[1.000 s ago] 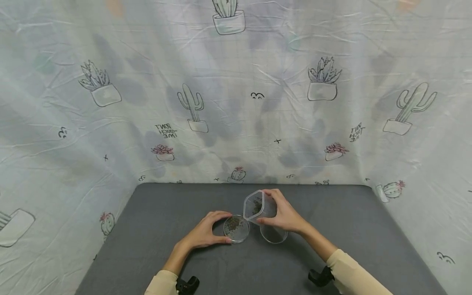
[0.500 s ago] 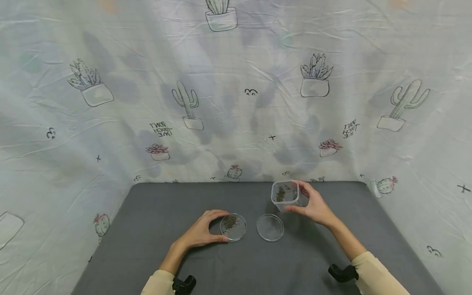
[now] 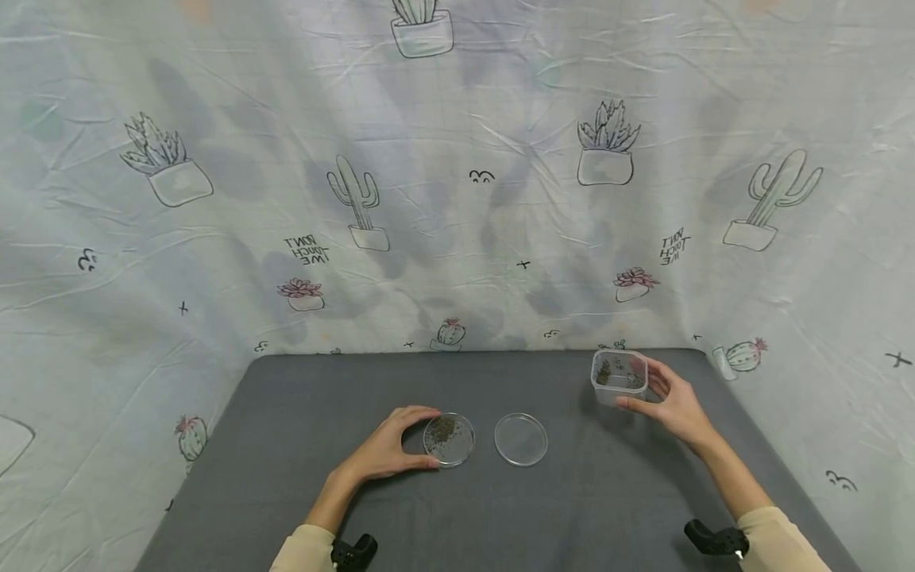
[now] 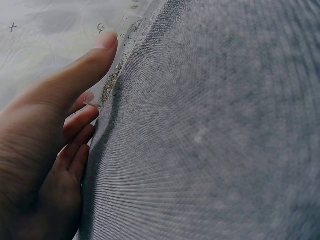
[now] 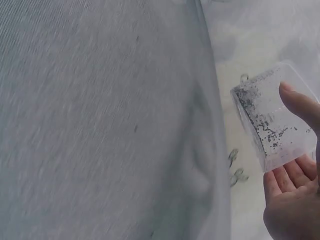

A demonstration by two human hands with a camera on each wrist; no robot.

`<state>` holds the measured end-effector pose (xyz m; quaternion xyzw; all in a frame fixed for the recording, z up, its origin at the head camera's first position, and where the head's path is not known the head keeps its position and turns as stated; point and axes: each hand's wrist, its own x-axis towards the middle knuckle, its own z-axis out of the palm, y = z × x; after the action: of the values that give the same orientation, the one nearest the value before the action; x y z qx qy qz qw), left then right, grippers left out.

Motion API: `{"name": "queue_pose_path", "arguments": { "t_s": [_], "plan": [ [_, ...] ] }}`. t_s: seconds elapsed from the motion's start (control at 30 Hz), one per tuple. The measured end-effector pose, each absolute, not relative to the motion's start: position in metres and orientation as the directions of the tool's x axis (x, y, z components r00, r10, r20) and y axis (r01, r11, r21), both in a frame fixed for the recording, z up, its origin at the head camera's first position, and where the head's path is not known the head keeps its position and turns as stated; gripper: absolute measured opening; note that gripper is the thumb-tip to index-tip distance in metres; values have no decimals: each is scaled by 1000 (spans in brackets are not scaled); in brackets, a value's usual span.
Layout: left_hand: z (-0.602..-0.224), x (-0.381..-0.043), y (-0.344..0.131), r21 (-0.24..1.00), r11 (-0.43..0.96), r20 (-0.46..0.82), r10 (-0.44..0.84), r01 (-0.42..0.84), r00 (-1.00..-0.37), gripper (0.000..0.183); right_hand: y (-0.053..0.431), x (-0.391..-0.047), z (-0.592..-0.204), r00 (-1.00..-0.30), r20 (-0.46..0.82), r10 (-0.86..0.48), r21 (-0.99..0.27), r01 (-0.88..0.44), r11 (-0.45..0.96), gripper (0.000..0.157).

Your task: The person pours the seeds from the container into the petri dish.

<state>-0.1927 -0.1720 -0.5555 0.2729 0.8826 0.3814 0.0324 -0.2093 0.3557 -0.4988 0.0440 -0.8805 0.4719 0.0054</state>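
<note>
On the table, a clear round petri dish point(image 3: 459, 450) holds a patch of small brown-green bits point(image 3: 443, 429). My left hand point(image 3: 386, 449) grips this dish by its left side, thumb at the near edge and fingers at the far edge. In the left wrist view the bits point(image 4: 111, 84) lie along the dish's low wall beyond the thumb. Well to the right, my right hand point(image 3: 675, 405) holds a clear square plastic tub point(image 3: 619, 394) upright, above the table. Dark bits cling to the tub's walls point(image 5: 267, 120), seen through the plastic in the right wrist view.
A second clear round dish point(image 3: 521, 439), with nothing visible in it, lies just right of the first. Grey cloth covers the table point(image 3: 457, 516). A pale curtain point(image 3: 443, 214) printed with cacti hangs behind and at both sides.
My right hand has turned the tub from tilted over the dishes to upright and carried it right, uncovering the second dish. My left hand still holds the first dish.
</note>
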Motion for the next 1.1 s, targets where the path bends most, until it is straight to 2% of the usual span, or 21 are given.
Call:
{"name": "queue_pose_path", "arguments": {
  "t_s": [0.4, 0.7, 1.1],
  "plan": [
    [-553, -192, -172, 695, 562, 141, 506, 449, -851, 78, 388, -204, -521, -1000, 19, -25, -835, -30, 550, 99],
    [-554, -192, -172, 691, 563, 144, 508, 454, -849, 78, 403, -202, -541, -996, 83, -41, -875, -92, 475, 90],
    [-554, -193, -172, 691, 565, 146, 502, 451, -853, 78, 403, -204, -547, -994, 103, -40, -889, -110, 445, 94]
  ]
}}
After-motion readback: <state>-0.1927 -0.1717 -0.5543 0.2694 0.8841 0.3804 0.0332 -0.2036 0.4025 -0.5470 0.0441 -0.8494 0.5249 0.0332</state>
